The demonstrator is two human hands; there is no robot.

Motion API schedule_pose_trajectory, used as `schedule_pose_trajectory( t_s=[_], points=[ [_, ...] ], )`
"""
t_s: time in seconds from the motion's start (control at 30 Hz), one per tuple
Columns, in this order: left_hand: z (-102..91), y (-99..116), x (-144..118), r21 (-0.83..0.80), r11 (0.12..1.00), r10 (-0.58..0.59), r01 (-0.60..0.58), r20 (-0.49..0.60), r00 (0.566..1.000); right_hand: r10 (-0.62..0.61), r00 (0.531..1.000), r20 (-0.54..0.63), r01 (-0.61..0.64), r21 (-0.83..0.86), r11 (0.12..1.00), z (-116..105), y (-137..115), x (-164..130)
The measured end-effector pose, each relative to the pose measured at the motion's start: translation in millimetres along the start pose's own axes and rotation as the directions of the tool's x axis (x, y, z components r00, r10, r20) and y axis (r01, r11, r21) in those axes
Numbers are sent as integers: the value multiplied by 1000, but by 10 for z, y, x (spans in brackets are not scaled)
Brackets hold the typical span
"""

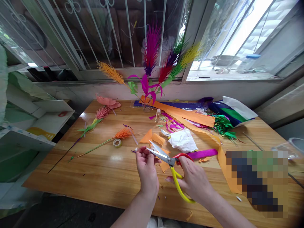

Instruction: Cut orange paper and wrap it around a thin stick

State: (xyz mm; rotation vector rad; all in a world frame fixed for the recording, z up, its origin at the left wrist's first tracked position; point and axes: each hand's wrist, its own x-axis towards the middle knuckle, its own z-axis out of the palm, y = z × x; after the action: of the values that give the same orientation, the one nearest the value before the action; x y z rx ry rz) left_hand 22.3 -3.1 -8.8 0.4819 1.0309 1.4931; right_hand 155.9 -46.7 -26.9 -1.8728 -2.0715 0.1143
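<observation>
My right hand [196, 179] grips a pair of scissors [175, 177] with one red and one yellow handle. The blades stand apart and point left, reaching my left hand [147, 169]. Its fingers are pinched together by the blade tips; whatever they hold is too small or hidden to make out. Under and behind the blades lie orange paper pieces [145, 136]. A crumpled white cloth or tissue [182, 140] sits just beyond the scissors, with a magenta strip [204, 154] to its right.
An orange paper flower [123, 133] and a roll of tape [117, 143] lie left. Further left is a pink flower stem [102, 114]. Colourful plume stalks [152, 47] stand at the back. Long orange strips [190, 116], green tinsel [222, 125] and a small bottle [158, 115] occupy the table's far side.
</observation>
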Motion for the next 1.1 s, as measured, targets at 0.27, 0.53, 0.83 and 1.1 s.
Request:
schedule_pose_trajectory(
  t_s=[0.27, 0.53, 0.83, 1.1],
  points=[
    [-16, -3, 2, 8, 1000, -24, 24, -26, 999, -6, 999, -39, 8, 32, 999, 88, 22, -10],
    [-41, -33, 6, 12, 1000, -23, 24, -27, 999, 11, 1000, 11, -12, 53, 999, 131, 105, -37],
    [-23, -99, 43, 18, 998, -64, 64, -12, 998, 75, 997, 17, -76, 87, 993, 115, 182, -73],
    [-127, -114, 80, -8, 973, -230, 231, 49, 972, 418, 907, -55, -419, -9, 908, -157, 1040, 393]
  ],
)
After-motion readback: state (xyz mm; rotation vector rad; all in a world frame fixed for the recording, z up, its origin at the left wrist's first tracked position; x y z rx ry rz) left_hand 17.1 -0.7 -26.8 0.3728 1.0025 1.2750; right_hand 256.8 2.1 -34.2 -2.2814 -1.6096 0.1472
